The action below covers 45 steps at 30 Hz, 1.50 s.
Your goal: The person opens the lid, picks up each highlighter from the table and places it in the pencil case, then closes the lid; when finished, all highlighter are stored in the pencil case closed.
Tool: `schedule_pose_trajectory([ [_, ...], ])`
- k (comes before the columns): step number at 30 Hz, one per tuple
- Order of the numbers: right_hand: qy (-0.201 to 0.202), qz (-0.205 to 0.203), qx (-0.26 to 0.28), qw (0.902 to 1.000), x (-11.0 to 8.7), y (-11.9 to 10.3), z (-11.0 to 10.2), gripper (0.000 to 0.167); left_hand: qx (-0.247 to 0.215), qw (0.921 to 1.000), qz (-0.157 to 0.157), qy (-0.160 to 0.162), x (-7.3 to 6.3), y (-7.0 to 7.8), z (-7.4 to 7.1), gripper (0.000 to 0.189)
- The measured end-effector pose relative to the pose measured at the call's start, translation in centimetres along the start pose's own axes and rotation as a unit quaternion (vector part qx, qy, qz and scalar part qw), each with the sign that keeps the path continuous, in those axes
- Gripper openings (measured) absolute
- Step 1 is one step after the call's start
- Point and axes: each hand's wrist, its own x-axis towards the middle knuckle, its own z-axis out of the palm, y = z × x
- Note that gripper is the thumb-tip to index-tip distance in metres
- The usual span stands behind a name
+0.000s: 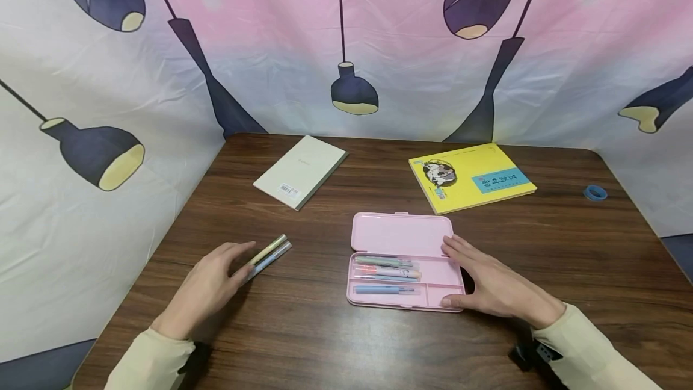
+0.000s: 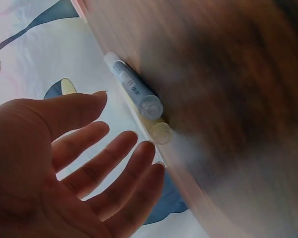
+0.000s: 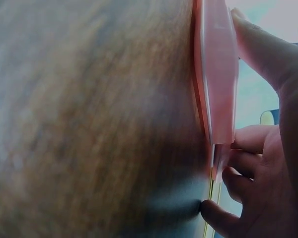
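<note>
My left hand point(image 1: 208, 284) is at the near ends of two pens, a yellowish pen point(image 1: 269, 248) and a blue pen point(image 1: 273, 259), lying side by side on the table. In the left wrist view its fingers point(image 2: 131, 166) are spread and loosely bent, with nothing between them. My right hand point(image 1: 489, 284) holds the right end of an open pink pencil case point(image 1: 400, 233), thumb over the near corner and fingers at the lid's edge. Several pens point(image 1: 387, 271) lie in the case's compartments; the small one at front right shows no pen.
Behind the pens lies a pale notebook point(image 1: 303, 170). A yellow book point(image 1: 471, 176) with a blue label is behind the case, and a blue tape ring point(image 1: 595, 192) sits far right. A printed cloth point(image 1: 292, 47) hangs at the dark wooden table's point(image 1: 303, 342) back edge.
</note>
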Motion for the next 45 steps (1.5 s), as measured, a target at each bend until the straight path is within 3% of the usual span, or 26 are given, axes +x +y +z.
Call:
schedule_pose_trajectory([
  [5, -0.001, 0.002, -0.002, 1.0000, 0.0, 0.0, -0.1, 0.110, 0.008, 0.9996, -0.019, -0.020, 0.2, -0.1, 0.1, 0.043],
  [15, -0.004, 0.003, 0.001, 1.0000, 0.1, 0.0, -0.1, 0.109, 0.029, 0.9989, -0.015, -0.034, 0.7, -0.3, 0.3, 0.041],
  [45, -0.005, 0.004, 0.004, 1.0000, 0.0, -0.1, -0.1, 0.109, 0.034, 0.9993, 0.000, -0.017, 1.4, -0.3, 0.6, 0.023],
])
